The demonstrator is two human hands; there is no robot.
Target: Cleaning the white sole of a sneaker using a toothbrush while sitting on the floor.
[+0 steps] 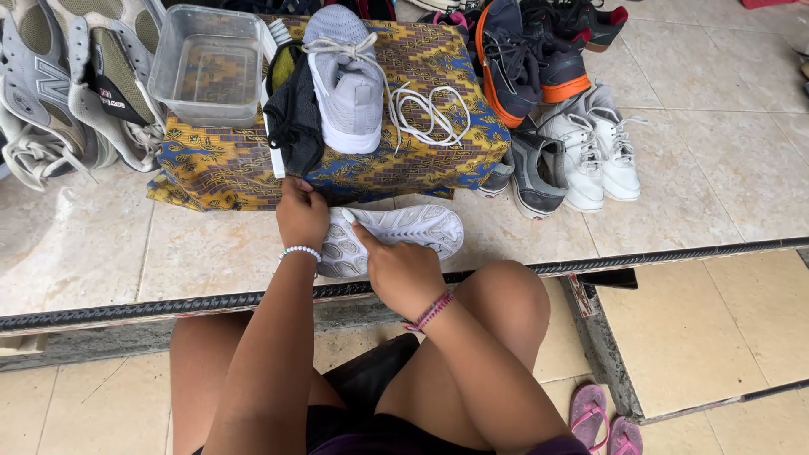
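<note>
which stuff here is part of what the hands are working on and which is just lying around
In hand:
left hand
right hand
white shoe, sole up

Close by, possibly in use:
grey shoe
loose white lace
water tub
brush

Lying about:
white sneaker pair
pink sandals

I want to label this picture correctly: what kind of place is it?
Probably a home porch or step used for washing shoes: tiled floor, many worn shoes, a clear tub of water on a patterned cloth.

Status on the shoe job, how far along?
Looks done: one grey shoe sits unlaced on the patterned box, its white lace loose beside it. In hand: left hand and right hand hold the white shoe, sole up. Left: the shoe piles around look untouched.
</note>
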